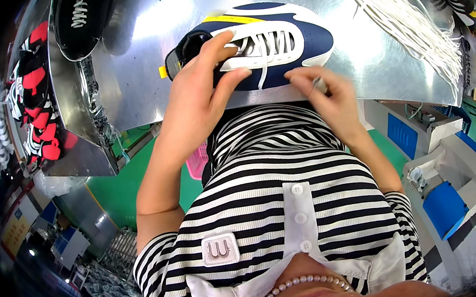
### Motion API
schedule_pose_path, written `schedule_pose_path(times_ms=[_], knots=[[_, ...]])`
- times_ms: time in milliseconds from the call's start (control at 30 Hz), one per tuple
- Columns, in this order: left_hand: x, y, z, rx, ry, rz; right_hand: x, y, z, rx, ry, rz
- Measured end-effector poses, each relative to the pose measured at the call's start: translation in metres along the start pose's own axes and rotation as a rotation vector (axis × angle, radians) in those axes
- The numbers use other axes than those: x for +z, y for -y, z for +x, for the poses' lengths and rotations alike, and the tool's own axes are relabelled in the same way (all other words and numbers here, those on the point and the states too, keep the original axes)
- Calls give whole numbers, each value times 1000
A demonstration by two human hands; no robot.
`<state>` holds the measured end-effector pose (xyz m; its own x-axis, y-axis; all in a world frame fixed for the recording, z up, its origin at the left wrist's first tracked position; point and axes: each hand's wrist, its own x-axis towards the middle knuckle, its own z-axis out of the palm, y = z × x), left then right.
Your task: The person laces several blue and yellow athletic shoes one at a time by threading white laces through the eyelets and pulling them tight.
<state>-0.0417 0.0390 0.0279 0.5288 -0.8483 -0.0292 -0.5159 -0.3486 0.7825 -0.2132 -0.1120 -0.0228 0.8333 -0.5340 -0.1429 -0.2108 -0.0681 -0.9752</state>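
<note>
A navy, white and yellow sneaker (316,34) lies across the metal table in front of me, its toe to the right. A white shoelace (264,59) runs through its eyelets, and one loose end hangs over the near side. My left hand (199,86) grips the sneaker at its opening, the thumb on the near edge and the fingers over the tongue. Just off the shoe's near side, at the table edge, my right hand (328,95) is closed and slightly blurred. A small greyish thing shows among its fingers, too unclear to name.
A bundle of white laces (405,26) spreads over the table's right side. A black shoe (82,20) stands at the far left. Red, black and white shoe parts (40,111) hang beyond the left edge. A grey and blue machine (450,184) stands at the lower right.
</note>
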Motion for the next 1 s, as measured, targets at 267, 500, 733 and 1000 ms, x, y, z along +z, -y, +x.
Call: schedule_pose_path(times_ms=[267, 500, 733, 1000], knots=[[18, 8, -3, 91, -67, 181, 27, 4, 22, 123, 13, 23], [17, 6, -3, 38, -43, 105, 23, 6, 26, 23, -81, 262], [20, 9, -2, 105, -33, 131, 30, 2, 40, -62, -105, 87], [27, 14, -2, 137, -153, 165, 16, 15, 6, -35, 57, -2]])
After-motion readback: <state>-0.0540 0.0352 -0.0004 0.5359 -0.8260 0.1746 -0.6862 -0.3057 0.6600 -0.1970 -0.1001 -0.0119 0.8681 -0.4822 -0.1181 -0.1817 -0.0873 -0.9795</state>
